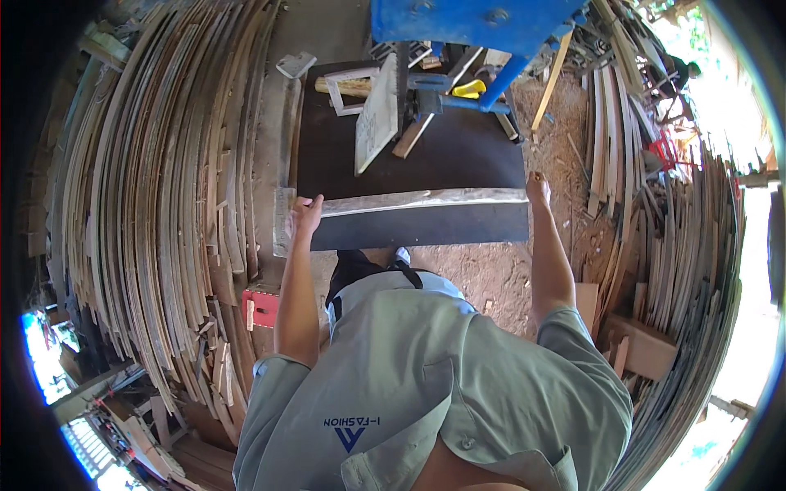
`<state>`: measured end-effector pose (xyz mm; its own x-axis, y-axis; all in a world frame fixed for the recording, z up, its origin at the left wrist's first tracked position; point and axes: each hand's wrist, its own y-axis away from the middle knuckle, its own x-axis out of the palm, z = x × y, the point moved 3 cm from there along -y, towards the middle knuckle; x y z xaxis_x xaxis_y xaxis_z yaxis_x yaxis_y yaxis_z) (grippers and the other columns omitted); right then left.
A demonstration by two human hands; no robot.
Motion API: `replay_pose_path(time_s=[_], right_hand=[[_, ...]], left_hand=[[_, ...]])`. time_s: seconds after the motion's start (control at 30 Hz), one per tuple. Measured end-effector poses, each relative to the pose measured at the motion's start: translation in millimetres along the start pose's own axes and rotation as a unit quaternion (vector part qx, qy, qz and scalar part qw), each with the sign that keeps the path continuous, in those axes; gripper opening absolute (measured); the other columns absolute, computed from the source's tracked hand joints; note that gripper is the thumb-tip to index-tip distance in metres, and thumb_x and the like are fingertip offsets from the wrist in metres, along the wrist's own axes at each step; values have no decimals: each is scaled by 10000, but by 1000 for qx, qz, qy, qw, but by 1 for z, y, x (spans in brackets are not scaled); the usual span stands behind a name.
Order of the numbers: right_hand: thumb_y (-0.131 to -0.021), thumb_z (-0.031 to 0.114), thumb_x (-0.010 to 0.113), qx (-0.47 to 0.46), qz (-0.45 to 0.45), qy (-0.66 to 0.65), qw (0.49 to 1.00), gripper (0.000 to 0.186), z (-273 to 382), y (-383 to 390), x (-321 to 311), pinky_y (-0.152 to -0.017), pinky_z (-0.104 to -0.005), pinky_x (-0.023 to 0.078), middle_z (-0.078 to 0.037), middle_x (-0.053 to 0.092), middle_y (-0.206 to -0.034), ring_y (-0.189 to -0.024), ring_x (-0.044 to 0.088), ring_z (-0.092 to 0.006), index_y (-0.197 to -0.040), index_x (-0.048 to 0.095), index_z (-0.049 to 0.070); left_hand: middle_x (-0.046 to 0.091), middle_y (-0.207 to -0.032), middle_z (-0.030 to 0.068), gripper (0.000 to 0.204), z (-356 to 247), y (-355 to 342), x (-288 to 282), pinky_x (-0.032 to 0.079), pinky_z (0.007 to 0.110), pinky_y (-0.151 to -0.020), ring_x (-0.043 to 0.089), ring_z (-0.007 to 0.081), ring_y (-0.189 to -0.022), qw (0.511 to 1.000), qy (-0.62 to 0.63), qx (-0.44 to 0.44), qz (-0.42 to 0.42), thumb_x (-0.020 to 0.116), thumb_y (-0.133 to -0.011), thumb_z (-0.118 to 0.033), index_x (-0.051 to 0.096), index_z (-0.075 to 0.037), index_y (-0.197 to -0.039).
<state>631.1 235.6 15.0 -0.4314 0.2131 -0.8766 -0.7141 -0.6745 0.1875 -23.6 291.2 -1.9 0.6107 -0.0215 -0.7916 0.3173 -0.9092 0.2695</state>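
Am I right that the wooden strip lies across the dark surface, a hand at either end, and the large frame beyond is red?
Not quite: in the head view the large frame is blue, not red. The wooden strip does cross the dark surface, left hand and right hand at its ends.

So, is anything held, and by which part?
The long wooden strip: the left hand grips its left end. The right hand is at its right end; its grip is unclear.
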Motion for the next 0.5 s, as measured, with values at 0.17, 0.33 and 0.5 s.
replay_pose_path(time_s=[0.17, 0.33, 0.5], right_hand=[[-974, 413, 385, 31, -25, 24, 999, 416, 19, 21, 15, -950, -499, 472, -234, 646, -1179, -1122, 599, -434, -1254, 603, 197], [-972, 408, 452, 47, -63, -52, 996, 345, -19, 64, 0, -907, -486, 486, -196, 672, -1144, -1073, 617, -435, -1198, 619, 208], [-970, 364, 523, 54, -113, -169, 978, 310, -87, 91, 8, -863, -443, 500, -184, 679, -1134, -1033, 649, -375, -1213, 618, 195]], left_hand=[[684, -1045, 146, 395, 53, -18, 27, 500, 459, -857, 651, 354, -998, 995, 0, 78, -65, 721, -818, -417, 632, -84, -1010], [682, -1044, 132, 289, 58, 10, 34, 519, 397, -861, 668, 277, -984, 988, 132, 75, -12, 731, -846, -218, 594, -54, -1040], [723, -1041, 127, 389, 37, 73, 25, 534, 351, -841, 682, 242, -1015, 979, 164, 120, -28, 740, -841, -147, 578, -78, -1188]])
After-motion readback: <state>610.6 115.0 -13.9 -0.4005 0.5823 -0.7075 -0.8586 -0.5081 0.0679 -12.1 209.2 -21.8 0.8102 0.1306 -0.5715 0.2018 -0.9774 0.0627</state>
